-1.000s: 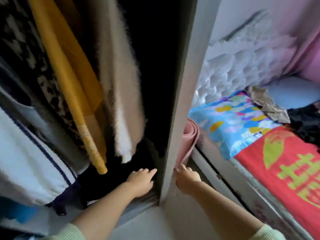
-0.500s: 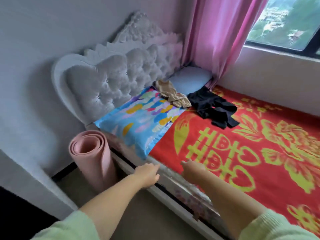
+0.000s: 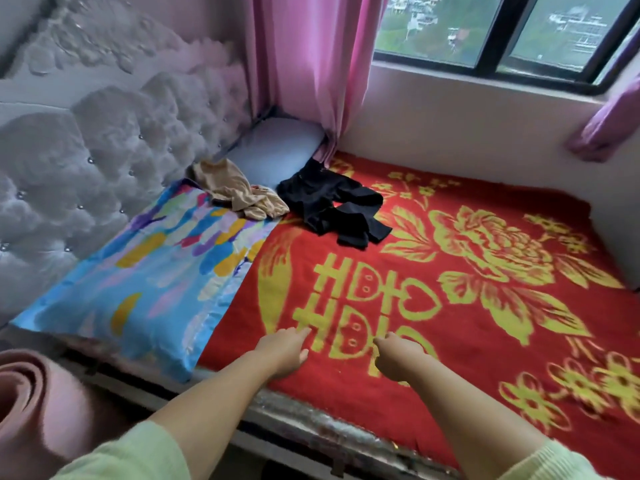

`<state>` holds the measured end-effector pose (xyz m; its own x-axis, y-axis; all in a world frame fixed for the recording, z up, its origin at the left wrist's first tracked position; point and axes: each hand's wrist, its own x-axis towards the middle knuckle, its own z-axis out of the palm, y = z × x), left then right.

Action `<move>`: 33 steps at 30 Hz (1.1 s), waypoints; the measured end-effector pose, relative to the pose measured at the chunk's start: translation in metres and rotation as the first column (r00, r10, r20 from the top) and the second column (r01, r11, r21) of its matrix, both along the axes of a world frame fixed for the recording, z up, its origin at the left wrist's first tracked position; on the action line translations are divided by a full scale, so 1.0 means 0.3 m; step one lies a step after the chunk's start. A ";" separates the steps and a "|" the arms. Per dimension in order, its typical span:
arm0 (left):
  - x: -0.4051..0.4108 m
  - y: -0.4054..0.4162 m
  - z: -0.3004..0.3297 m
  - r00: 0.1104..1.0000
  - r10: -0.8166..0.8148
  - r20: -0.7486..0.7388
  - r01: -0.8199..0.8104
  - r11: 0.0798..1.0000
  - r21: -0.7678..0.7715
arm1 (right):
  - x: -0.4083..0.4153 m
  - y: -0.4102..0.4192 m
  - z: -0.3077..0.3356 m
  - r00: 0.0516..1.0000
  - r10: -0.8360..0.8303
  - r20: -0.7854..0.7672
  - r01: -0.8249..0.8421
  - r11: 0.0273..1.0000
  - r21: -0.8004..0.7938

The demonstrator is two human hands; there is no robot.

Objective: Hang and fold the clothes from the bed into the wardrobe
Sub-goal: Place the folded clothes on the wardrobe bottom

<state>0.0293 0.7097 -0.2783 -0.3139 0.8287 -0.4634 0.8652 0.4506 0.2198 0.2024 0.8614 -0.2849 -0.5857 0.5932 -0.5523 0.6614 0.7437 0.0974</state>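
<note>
A bed (image 3: 304,422) fills the corner of a room under a dark-framed window (image 3: 498,32), with a pink curtain (image 3: 311,64) hanging at the corner and a grey tufted padded headboard (image 3: 104,140) along the left. A red blanket with yellow flower and character patterns (image 3: 467,306) covers the mattress. At the head lie a blue pillow with multicoloured patches (image 3: 145,278) and, further back, a plain grey pillow (image 3: 273,147). A crumpled beige garment (image 3: 239,190) rests across the meeting of the two pillows. Just beside it to the right, a crumpled black garment (image 3: 336,206) lies on the blanket, touching the curtain's hem. A rolled pink mat (image 3: 38,407) stands at the lower left beside the bed. The left hand (image 3: 282,353) reaches over the blanket's near edge with fingers relaxed, holding nothing. The right hand (image 3: 398,355) is near it, fingers loosely curled and empty. Both garments are well apart from the hands.
</note>
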 end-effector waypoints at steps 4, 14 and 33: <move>-0.174 0.231 -0.096 0.999 -0.039 0.008 0.039 0.999 -0.006 | -0.155 0.207 -0.067 0.998 -0.054 0.038 0.055 0.998 -0.026; -0.696 0.676 -0.377 0.995 -0.040 0.097 0.053 0.989 -0.139 | -0.646 0.585 -0.255 0.991 -0.125 0.043 0.130 0.978 -0.164; -0.983 1.234 -1.177 0.917 0.373 -0.143 -0.314 0.894 0.320 | -1.307 1.328 -0.818 0.942 0.221 -0.253 -0.191 0.972 0.136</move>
<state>-0.2658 1.0798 -0.6315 -0.6622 0.7390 -0.1242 0.7063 0.6708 0.2263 -0.1898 1.2597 -0.5303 -0.8175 0.4914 -0.3004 0.5076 0.8612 0.0275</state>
